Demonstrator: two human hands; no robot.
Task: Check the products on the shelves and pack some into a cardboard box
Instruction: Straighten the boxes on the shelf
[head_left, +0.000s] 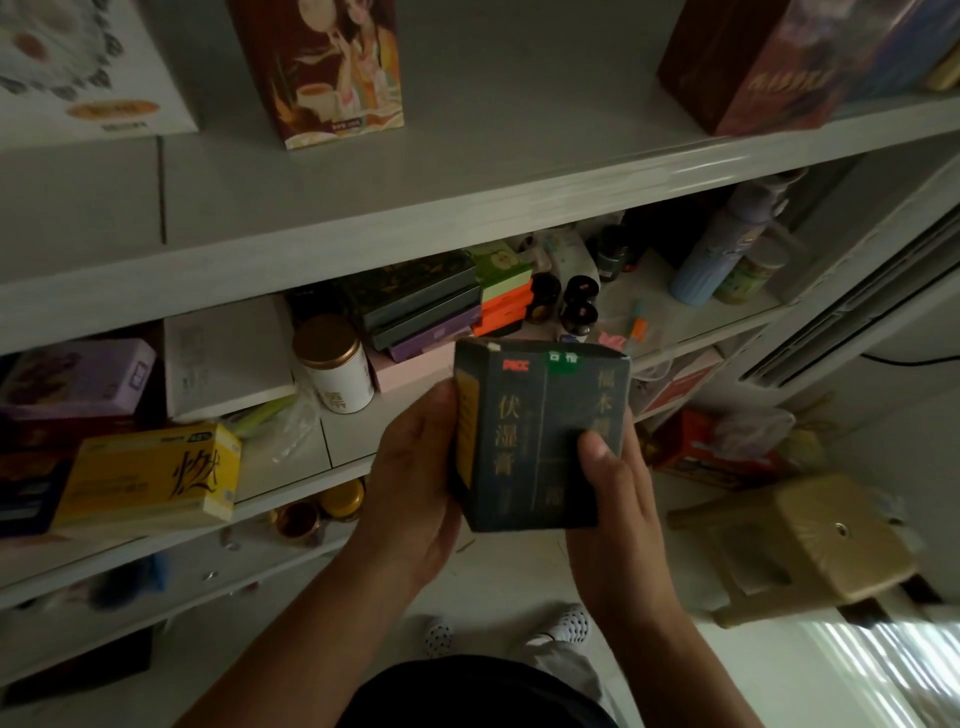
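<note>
A dark green product box (535, 441) with gold lettering, a red logo and a green sticker is held upright in front of the shelves. My left hand (415, 483) grips its left side, fingers wrapped behind. My right hand (613, 493) holds its right side, thumb pressed on the front face. The white shelf unit (363, 208) stands behind it, and the box hangs just in front of the middle shelf's edge. No cardboard packing box is in view.
The middle shelf carries a yellow box (150, 478), a purple box (78, 379), a white tin with gold lid (335, 364), stacked flat boxes (426, 306) and small dark jars (576, 306). A beige plastic stool (810, 545) stands on the floor at right.
</note>
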